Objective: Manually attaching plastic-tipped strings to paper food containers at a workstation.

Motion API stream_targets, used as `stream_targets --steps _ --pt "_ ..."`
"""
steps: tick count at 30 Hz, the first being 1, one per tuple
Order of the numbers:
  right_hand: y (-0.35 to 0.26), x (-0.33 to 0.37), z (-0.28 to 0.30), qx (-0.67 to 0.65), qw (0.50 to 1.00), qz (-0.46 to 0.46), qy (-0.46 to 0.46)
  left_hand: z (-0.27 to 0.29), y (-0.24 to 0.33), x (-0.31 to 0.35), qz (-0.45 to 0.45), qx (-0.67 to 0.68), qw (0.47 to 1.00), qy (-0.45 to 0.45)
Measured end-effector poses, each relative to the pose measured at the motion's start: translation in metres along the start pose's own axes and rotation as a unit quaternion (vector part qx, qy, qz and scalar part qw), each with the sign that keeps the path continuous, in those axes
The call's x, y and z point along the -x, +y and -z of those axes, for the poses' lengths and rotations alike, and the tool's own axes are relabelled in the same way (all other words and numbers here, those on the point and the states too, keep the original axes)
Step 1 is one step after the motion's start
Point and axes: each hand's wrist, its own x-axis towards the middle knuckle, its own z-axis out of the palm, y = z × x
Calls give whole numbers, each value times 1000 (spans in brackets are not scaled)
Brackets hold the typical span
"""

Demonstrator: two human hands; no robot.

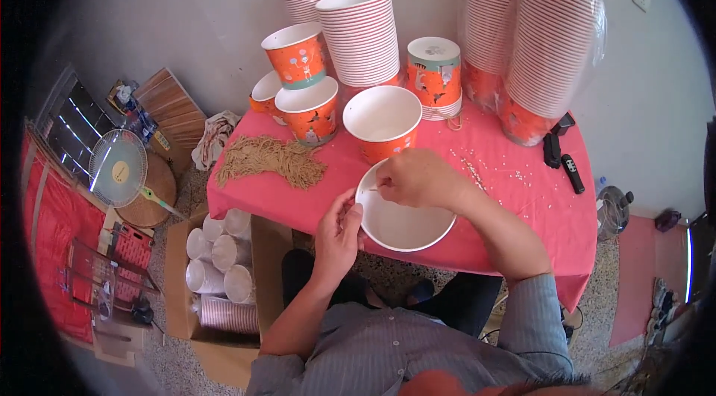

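A large white-lined paper bucket (410,228) is tilted at the front edge of the pink-covered table, its mouth facing me. My left hand (338,238) grips its left side, thumb near the rim and fingers around the outside. Over the bucket's far left rim, my right hand (419,178) is closed in a pinch. A thin pale tip shows at its fingers, too small to name. Right behind stands an orange paper bucket (382,114), upright with its mouth up. A bundle of tan strings (270,161) lies on the table to the left.
Small white bits (477,171) are scattered right of my hands. Nested bucket stacks (362,34) and bagged stacks (556,38) line the back. A black remote (573,174) lies at the right edge. On the floor at left, a cardboard box (179,277) holds white cups; a fan (119,168) stands beyond.
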Motion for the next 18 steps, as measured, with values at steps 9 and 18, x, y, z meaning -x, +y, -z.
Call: stream_targets --steps 9,18 --pt "2 -2 4 -16 1000 17 0 4 3 1 -20 -4 999 -29" --pt "-15 5 15 -3 1000 22 9 3 38 -19 -258 -310 915 23"
